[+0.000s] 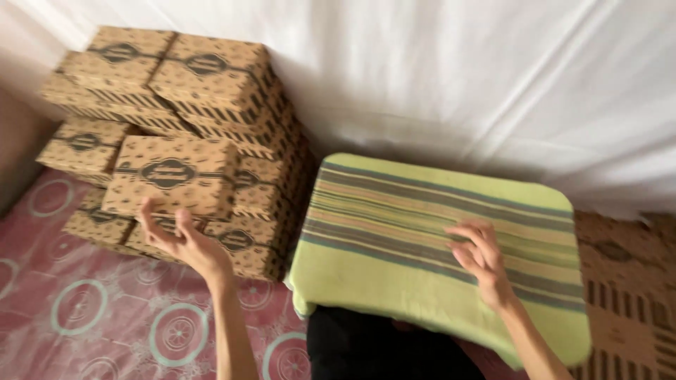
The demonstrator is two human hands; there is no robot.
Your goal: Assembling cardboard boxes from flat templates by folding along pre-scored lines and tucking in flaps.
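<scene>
A pink floor covering [91, 309] with pale ring patterns is seen at the near left. Brown patterned boxes [176, 141] are stacked on it at the far left. To their right, a green striped cushion [422, 239] is laid.

Stack of flat rectangular cardboard boxes [176, 141]: brown kraft card with dark oval emblems on the lids and dark slanted stripes along the sides, piled several high, just beyond the fingers [144, 211] of the left hand [184, 243], whose tips touch the lowest front box. Flattened box sheet [627, 295] of the same brown printed card: right of the right hand's fingers [473, 239], lying flat.
</scene>
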